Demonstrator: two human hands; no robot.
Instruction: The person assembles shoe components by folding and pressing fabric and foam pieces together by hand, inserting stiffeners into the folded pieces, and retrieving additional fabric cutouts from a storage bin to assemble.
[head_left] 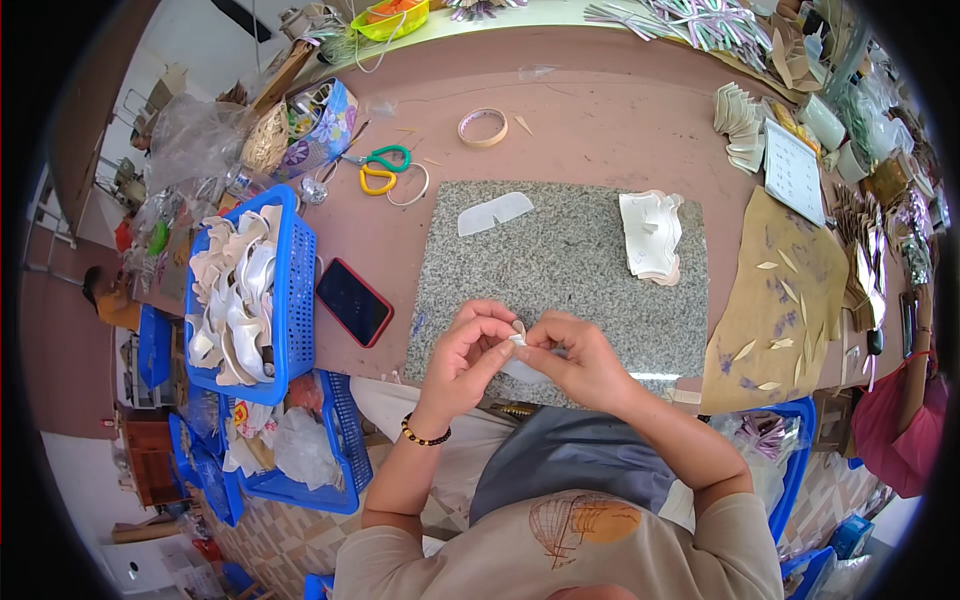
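Over the near edge of a speckled grey stone slab (560, 300), my left hand (466, 352) and my right hand (580, 362) meet, thumbs and fingers pinching a small white piece of sheet material (522, 370). Much of it is hidden behind my fingers; a folded bit shows between the fingertips. Farther back on the slab lies a flat, whitish translucent template-like piece (495, 213) with a curved edge. At the slab's right, a stack of white, wavy-edged cut pieces (653, 237) rests.
Left of the slab are a red-edged phone (354, 303), a blue basket (300, 290) of white curved pieces, and scissors (385, 168). A tape roll (483, 127) sits behind. Brown paper (735, 330) with small slivers lies right. Another person's pink sleeve (905, 435) shows far right.
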